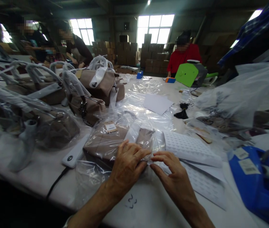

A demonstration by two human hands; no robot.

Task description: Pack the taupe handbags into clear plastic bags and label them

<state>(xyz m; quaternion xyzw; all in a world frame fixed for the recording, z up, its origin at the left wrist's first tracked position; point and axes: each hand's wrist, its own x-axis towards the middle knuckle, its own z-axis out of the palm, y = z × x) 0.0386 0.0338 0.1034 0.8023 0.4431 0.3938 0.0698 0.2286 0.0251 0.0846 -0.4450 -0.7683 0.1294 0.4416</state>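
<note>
A brown handbag (108, 142) lies on the table in front of me, inside a clear plastic bag (90, 177) with a paper label (111, 127) showing through. My left hand (129, 158) rests over the handbag's near side, its fingers curled and closed on the plastic. Close to its right, my right hand (172, 171) holds the plastic's edge between thumb and fingertips. The film between the hands is thin and hard to make out. Printed sticker sheets (191, 147) lie partly beneath the plastic on the right.
Several wrapped brown handbags (87, 107) crowd the left. A white device (76, 153) with a black cable sits beside the plastic. On the right are a blue tape dispenser (246, 180) and loose plastic film (248, 88). A green machine (186, 74) stands before a person in red (184, 53).
</note>
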